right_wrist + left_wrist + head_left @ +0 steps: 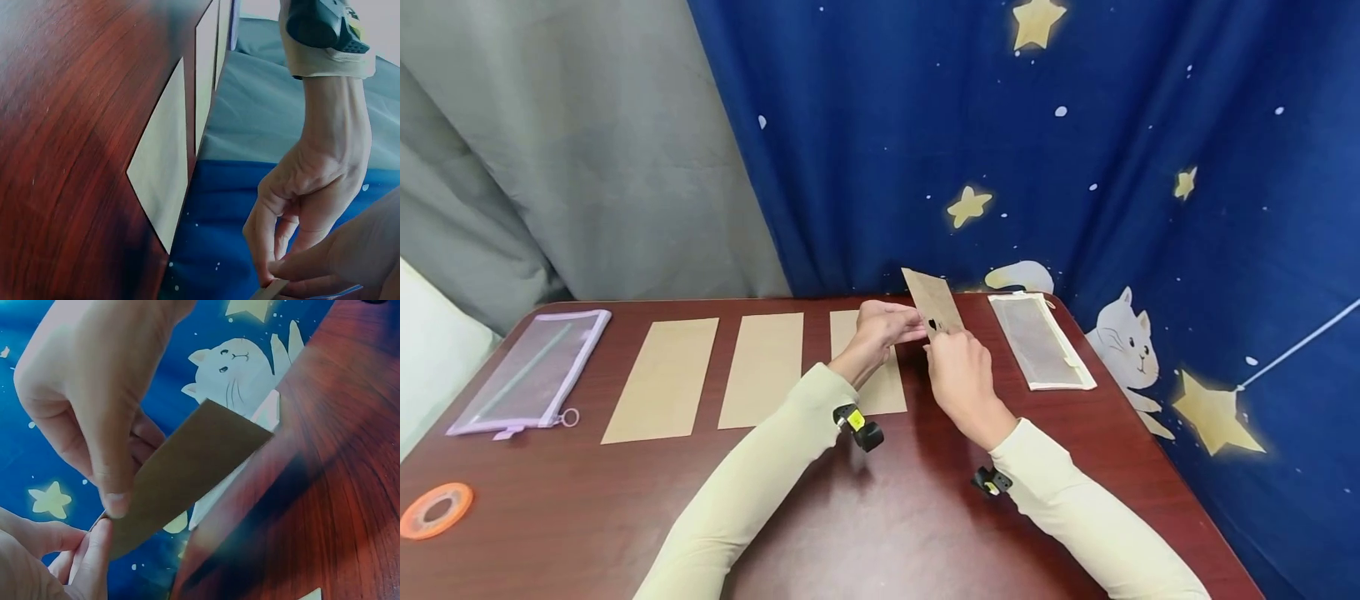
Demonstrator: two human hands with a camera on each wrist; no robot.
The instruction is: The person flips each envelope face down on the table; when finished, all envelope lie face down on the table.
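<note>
Both hands hold a brown paper envelope (942, 302) raised above the back of the table, tilted, with a small dark mark on its face near the fingers. My left hand (883, 327) pinches its near edge; in the left wrist view these fingertips (94, 547) meet at the paper's lower corner. My right hand (961, 375) grips the same end, its thumb pressed on the paper in the left wrist view. Only a sliver of the envelope shows in the right wrist view, beside a thin blue-edged thing (340, 292) whose kind is unclear.
Three brown paper envelopes lie in a row: left (662, 379), middle (763, 367) and right (880, 387), partly under my left hand. A purple mesh zip pouch (535, 371) lies far left, a white one (1041, 342) right. An orange ring-shaped roll (436, 510) sits front left.
</note>
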